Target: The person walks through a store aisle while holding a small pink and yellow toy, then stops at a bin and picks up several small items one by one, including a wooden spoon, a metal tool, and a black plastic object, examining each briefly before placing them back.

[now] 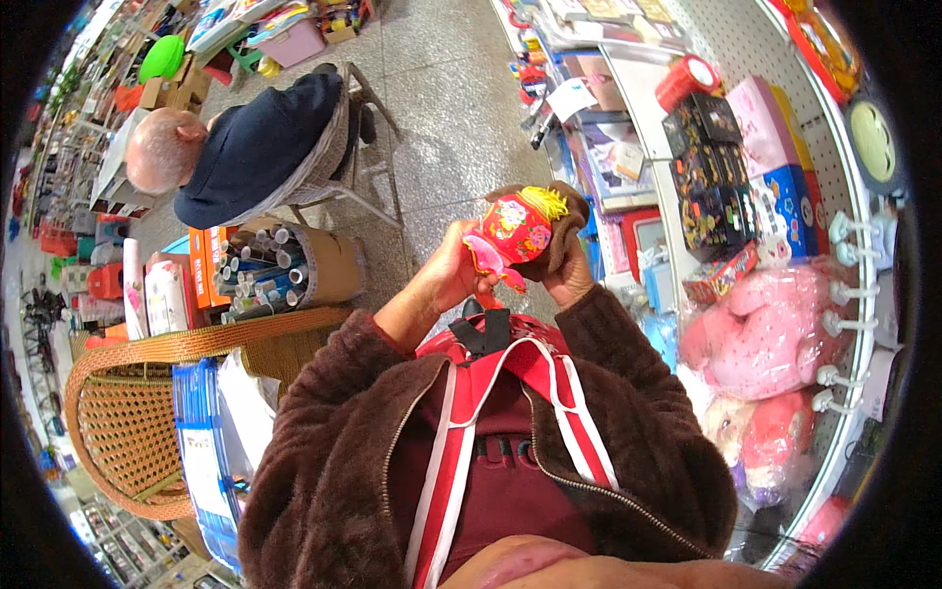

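Note:
My left hand (pixel 455 266) grips a small red stuffed toy (pixel 517 227) with flower prints, a pink lower part and a yellow yarn fringe. A brown cloth (pixel 571 213) bunches behind and beside the toy. My right hand (pixel 572 275) holds this cloth against the toy's right side, and its fingers are largely hidden under the folds. Both hands are raised in front of my chest, above the straps of a red apron (pixel 465 383) with white edging.
A person in a dark top (pixel 272 147) sits on a metal-framed chair at the left. Nearby are a carton of rolled tubes (pixel 331 261) and a wicker chair (pixel 121 434). On the right, a shelf bears boxes (pixel 784 199) and a bagged pink plush toy (pixel 765 331). Speckled floor (pixel 441 96) lies between.

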